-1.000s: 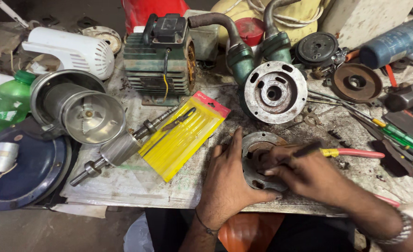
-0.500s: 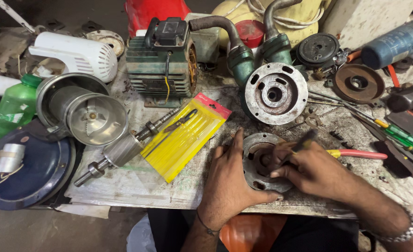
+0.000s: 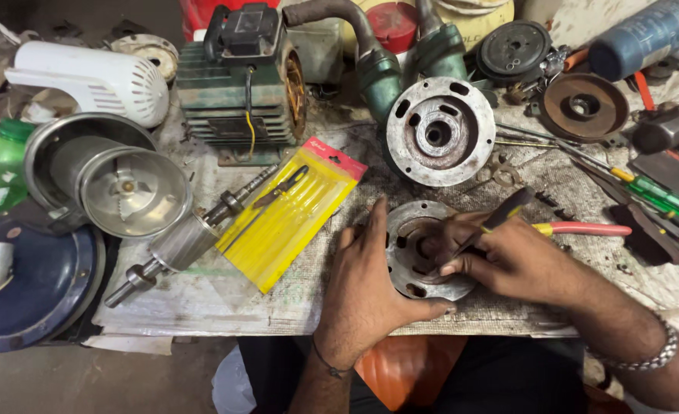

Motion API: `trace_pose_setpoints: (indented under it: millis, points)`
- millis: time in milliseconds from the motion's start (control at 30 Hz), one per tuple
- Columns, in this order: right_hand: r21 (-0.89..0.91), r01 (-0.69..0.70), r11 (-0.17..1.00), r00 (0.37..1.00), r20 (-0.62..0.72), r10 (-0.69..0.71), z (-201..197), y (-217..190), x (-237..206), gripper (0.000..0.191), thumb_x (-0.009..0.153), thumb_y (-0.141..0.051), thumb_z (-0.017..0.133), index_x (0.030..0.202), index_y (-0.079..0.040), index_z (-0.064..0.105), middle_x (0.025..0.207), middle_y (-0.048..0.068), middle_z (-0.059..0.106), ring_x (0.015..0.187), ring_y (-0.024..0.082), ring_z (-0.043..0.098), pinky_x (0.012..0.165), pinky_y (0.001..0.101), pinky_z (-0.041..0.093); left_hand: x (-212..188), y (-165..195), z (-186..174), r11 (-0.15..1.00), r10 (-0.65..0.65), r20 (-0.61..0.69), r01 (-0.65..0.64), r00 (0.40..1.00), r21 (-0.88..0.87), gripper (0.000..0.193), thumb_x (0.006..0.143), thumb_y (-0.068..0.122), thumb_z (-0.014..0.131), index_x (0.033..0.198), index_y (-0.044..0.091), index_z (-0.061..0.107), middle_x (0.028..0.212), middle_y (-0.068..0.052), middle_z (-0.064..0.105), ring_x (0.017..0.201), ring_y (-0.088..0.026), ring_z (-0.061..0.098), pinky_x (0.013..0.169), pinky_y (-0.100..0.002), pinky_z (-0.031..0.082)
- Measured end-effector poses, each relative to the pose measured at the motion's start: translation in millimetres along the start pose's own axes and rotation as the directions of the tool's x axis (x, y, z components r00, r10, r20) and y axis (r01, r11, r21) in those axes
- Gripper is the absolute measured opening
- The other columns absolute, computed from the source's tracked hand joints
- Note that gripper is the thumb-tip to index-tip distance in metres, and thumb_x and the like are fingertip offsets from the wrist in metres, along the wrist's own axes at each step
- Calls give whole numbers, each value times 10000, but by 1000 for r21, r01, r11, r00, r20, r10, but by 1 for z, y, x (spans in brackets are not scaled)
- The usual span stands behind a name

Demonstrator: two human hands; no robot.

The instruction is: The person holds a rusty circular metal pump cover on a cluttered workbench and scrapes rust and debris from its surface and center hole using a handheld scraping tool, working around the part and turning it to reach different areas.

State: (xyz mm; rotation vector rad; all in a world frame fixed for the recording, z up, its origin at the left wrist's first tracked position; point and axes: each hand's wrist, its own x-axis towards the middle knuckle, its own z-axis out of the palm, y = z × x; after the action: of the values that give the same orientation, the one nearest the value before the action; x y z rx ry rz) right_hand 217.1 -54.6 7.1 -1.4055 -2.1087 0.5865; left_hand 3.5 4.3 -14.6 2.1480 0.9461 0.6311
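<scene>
At the lower centre of the frame a round metal plate (image 3: pixel 414 253) lies flat on the surface (image 3: pixel 201 307). The left hand (image 3: pixel 370 291) rests on its left edge with fingers spread and thumb under its lower rim, while the right hand (image 3: pixel 508 257) has its fingers clenched around a dark tool (image 3: pixel 493 224) whose tip sits in the plate's middle. A yellow packet (image 3: pixel 289 218) lies just left, a second plate (image 3: pixel 440 132) above.

Single head-worn view, looking steeply down, close over cluttered workbench (image 3: pixel 224 307), both hands near bottom centre
</scene>
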Motion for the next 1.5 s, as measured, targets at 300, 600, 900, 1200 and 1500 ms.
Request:
trace_pose_setpoints:
  millis: [300, 600, 900, 1200, 1500]
  points:
    - [-20, 22, 1000, 1000, 5, -22, 6, 5, 0, 122, 777, -82, 768, 889, -84, 720, 817, 48, 701, 803, 237, 710, 701, 382, 550, -1, 3, -4, 1000, -7, -2, 7, 1000, -17, 1409, 479, 464, 979, 1563, -48, 238, 1386, -274, 582, 1280, -452, 511, 1088, -494, 431]
    - [-39, 49, 998, 998, -41, -50, 5, 3, -4, 165, 746, 8, 678, 898, -57, 677, 856, 65, 666, 801, 229, 692, 662, 379, 545, 0, 1, -2, 1000, -6, 9, 6, 1000, -5, 1417, 474, 455, 992, 1552, -54, 225, 1381, -298, 570, 1258, -469, 523, 1084, -489, 427]
    - [-48, 323, 945, 932, -160, -326, 12, 0, -10, 155, 800, 11, 696, 934, -63, 669, 923, 91, 717, 847, 283, 668, 737, 418, 533, -1, -5, 3, 996, 85, -35, -85, 996, -17, 1415, 469, 422, 989, 1556, -76, 233, 1450, -303, 537, 1287, -486, 505, 1116, -496, 404]
    - [-65, 156, 986, 981, -102, -162, 13, 2, -14, 186, 723, 19, 736, 880, -80, 719, 828, 65, 696, 795, 255, 696, 670, 385, 549, 0, -6, 4, 1000, 23, 9, -23, 1000, -1, 1429, 468, 433, 985, 1575, -58, 227, 1439, -278, 537, 1305, -458, 496, 1123, -497, 390]
    - [-117, 89, 989, 992, -82, -99, 18, 1, -8, 152, 736, -38, 783, 860, -73, 703, 804, 77, 669, 792, 259, 697, 677, 403, 551, 1, -7, 4, 998, 65, -31, -65, 997, -4, 1426, 452, 447, 989, 1548, -81, 246, 1453, -292, 520, 1288, -466, 500, 1108, -487, 414]
